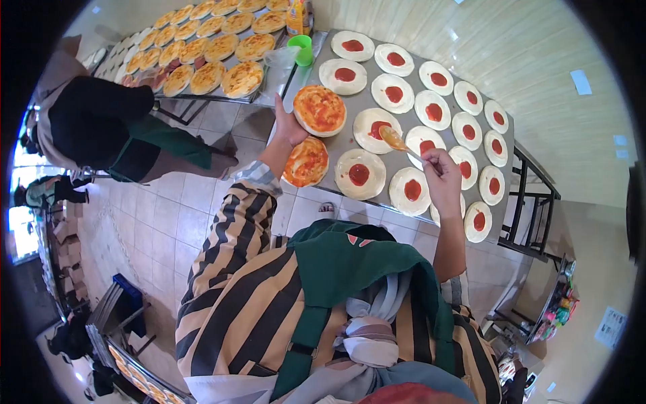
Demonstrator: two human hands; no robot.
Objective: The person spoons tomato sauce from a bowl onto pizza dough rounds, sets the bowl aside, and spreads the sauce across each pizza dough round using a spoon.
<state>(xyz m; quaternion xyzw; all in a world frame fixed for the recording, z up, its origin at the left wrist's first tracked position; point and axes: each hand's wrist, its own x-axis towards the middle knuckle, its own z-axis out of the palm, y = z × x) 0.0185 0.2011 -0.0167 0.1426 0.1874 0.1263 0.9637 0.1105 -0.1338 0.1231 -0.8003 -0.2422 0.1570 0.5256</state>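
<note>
My right hand (442, 176) is closed on the handle of a spoon (393, 139). The spoon's sauce-coated bowl is over the red sauce on a round dough base (367, 128). My left hand (289, 126) has its fingers apart and lies against the left edge of a dough round spread with sauce (319, 110). Just below it is another spread round (306, 162). Rows of pale dough rounds, each with a red sauce dollop in the middle, lie on the grey table (342, 151).
A green cup (301, 50) and a yellow packet (298, 18) stand at the back left, beside a plastic bag (279, 62). Another table at the upper left holds many topped rounds (221, 48). A person in black (94, 118) is near it. Metal racks (535, 198) stand at right.
</note>
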